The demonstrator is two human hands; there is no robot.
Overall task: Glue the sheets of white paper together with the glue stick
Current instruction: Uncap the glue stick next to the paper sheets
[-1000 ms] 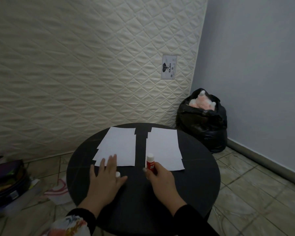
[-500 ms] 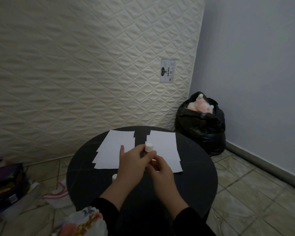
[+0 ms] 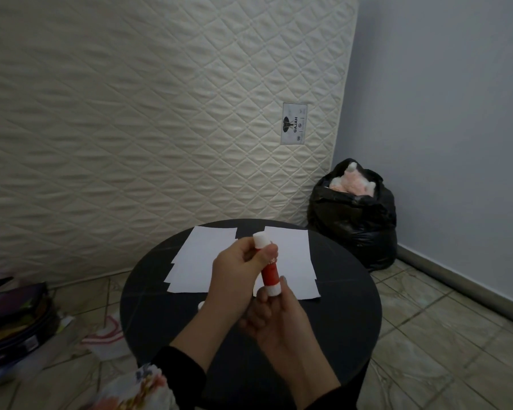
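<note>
Fingers [image 3: 251, 255] of left hand [image 3: 234, 270] curled round upper half of glue stick [image 3: 268, 269], thumb near the white top end; right hand [image 3: 274, 315] pinching the white bottom end from below, fingertips closed on it; both hands have hold of the one stick; stick raised above round black table [image 3: 353, 291], long axis near upright, tilted a little, top leaning left and away from the person; looks like cap being pulled or base twisted, cannot tell which; small white object [image 3: 201, 305] on table just left of left wrist, maybe a cap, too small to say; two stacks of white paper, left stack [image 3: 199, 258] and right stack [image 3: 296, 255], flat on table beyond the hands, side by side, narrow gap between; paper lies straight ahead and below the stick; right stack nearer right hand; no glue on paper yet, judging by this; black bag [image 3: 353, 220] on floor past table.
</note>
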